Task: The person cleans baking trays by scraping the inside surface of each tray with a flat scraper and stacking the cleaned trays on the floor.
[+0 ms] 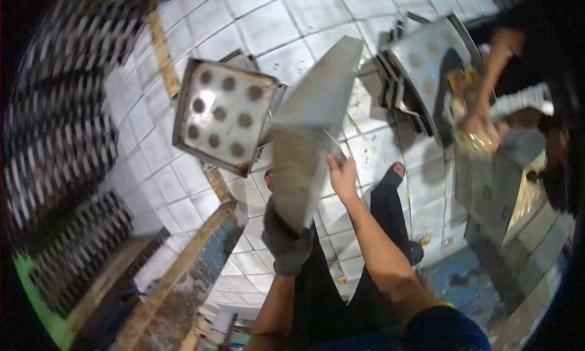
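A grey metal baking tray (297, 156) hangs steeply tilted in front of me, blurred by motion. My left hand (284, 241), in a dark knitted glove, is closed round its near end. On the right side, my bare right hand (343, 175) grips the tray's edge, with the fingertips partly hidden. Just left of the held tray, a square tray with dark round marks (220, 115) lies on top of other trays on the floor.
To the right stands another stack of trays (426, 58). Beside it, a co-worker's hand (478, 122) holds wrapped bread over a cardboard box (493, 189). Dark slatted racks (61, 125) line the left. A wooden beam (177, 272) lies at lower left. White tiles (256, 22) cover the floor.
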